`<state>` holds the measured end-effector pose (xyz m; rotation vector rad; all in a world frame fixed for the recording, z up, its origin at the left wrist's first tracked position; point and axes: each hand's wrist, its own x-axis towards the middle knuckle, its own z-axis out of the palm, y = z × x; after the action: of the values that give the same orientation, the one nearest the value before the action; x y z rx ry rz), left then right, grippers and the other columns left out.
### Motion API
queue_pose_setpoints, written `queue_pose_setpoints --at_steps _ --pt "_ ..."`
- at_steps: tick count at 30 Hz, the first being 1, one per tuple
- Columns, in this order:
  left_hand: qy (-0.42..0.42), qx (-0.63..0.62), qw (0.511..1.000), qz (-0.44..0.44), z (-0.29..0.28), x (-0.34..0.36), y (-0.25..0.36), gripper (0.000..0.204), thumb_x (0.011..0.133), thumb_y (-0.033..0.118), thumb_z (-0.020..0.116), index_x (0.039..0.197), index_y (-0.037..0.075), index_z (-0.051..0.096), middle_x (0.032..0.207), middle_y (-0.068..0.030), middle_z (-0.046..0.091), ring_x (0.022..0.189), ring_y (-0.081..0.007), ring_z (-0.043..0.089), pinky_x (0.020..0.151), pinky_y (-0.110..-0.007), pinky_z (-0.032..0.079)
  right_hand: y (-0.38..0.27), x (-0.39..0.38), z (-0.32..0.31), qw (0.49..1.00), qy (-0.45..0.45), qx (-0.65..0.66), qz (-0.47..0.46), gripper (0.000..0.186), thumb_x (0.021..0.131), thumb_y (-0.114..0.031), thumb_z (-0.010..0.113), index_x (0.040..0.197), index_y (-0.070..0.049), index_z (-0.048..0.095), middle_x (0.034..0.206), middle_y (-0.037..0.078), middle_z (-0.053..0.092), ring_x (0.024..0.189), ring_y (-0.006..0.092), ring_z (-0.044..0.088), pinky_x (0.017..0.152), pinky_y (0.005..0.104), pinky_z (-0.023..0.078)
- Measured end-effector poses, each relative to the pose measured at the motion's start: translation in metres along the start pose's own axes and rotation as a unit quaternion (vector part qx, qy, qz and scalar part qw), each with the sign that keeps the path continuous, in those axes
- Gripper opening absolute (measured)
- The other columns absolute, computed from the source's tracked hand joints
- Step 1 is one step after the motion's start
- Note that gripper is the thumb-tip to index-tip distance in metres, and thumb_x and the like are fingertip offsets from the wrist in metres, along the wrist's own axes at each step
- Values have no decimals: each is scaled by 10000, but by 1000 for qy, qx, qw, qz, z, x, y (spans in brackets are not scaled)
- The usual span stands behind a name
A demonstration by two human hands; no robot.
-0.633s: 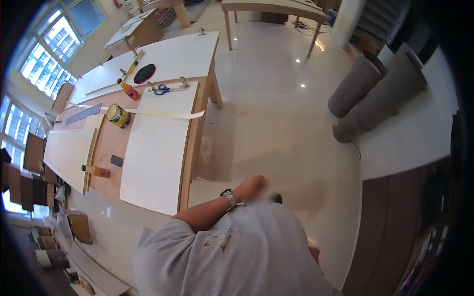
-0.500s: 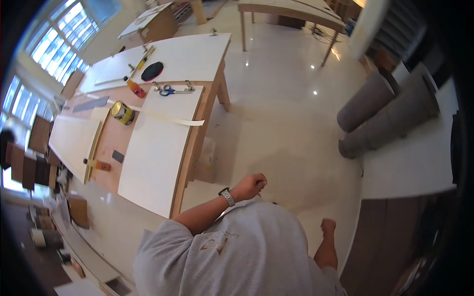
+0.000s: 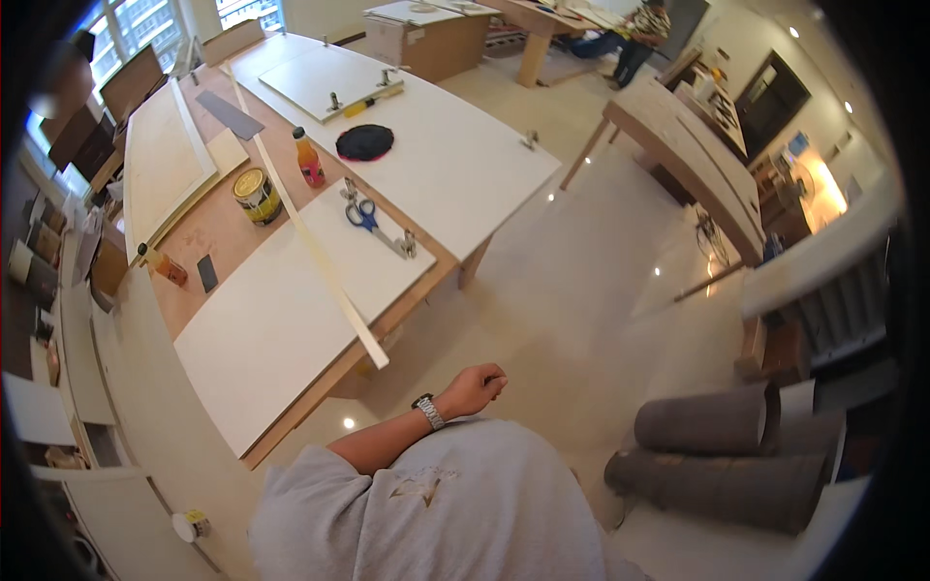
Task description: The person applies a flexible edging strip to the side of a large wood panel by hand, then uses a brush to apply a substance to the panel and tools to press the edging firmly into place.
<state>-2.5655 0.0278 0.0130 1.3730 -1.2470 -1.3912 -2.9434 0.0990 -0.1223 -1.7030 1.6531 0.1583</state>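
My left hand (image 3: 475, 389), with a metal-band watch (image 3: 428, 411) on its wrist, is held in front of my body above the floor. Its fingers are curled, and whatever they may hold is hidden. My right hand is out of the picture. Ahead and left of the left hand, a long pale strip (image 3: 334, 289) lies across a white panel (image 3: 281, 315) on the worktable, its near end past the panel's edge. Blue-handled scissors (image 3: 362, 215) rest on that panel beside metal hinges (image 3: 408, 244). A yellow-labelled can (image 3: 257, 197) stands next to the strip.
The wooden worktable (image 3: 308, 397) also carries two orange bottles (image 3: 308, 160) (image 3: 165, 266), a black round pad (image 3: 365, 142) and more panels. Large dark rolls (image 3: 717, 484) lie at right. Another table (image 3: 668, 126) stands far right, with a person (image 3: 644, 34) seated beyond.
My view has turned to the right, so the worktable and rolls appear rotated. The right hand has left the picture. My left hand stays raised in front of me, curled.
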Motion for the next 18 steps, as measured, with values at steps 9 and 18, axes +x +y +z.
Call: queue_pose_setpoints --at_steps 9,18 --pt "187 -85 979 -3 -67 88 52 187 896 166 507 831 -3 554 674 -31 573 625 -90 543 586 -244 450 -79 188 -132 967 242 3 -78 329 826 -242 532 642 29 554 707 180 593 659 335 564 602 398 430" --pt "300 33 953 -31 -109 192 60 234 871 221 550 920 -7 567 790 -100 594 678 -142 549 602 -273 446 -423 413 -261 855 173 173 -457 118 788 -53 579 894 -6 554 832 118 568 705 193 566 635 285 464"
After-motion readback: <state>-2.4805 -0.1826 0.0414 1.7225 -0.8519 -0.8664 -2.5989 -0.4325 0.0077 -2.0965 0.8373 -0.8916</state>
